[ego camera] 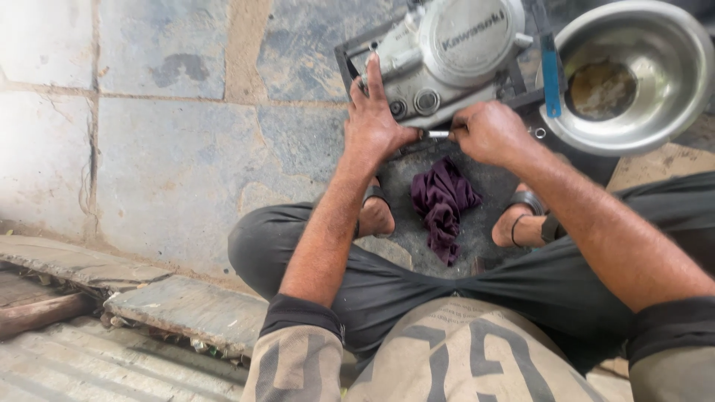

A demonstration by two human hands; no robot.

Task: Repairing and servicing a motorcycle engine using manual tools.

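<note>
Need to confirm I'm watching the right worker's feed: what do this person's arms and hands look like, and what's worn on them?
Both forearms are bare. The left hand and right hand wear no gloves, and no rings or watch are visible. Sleeves are pushed up near the elbows: beige fabric with large dark grey printed shapes, ending in dark cuffs.

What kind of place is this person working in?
Probably a floor-level repair spot, maybe a motorcycle workshop. A grey metal engine casing sits on the stone floor, beside a steel bowl and a purple rag.

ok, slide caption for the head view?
Left hand steadies a grey engine cover; right hand holds a small metal tool.
</note>
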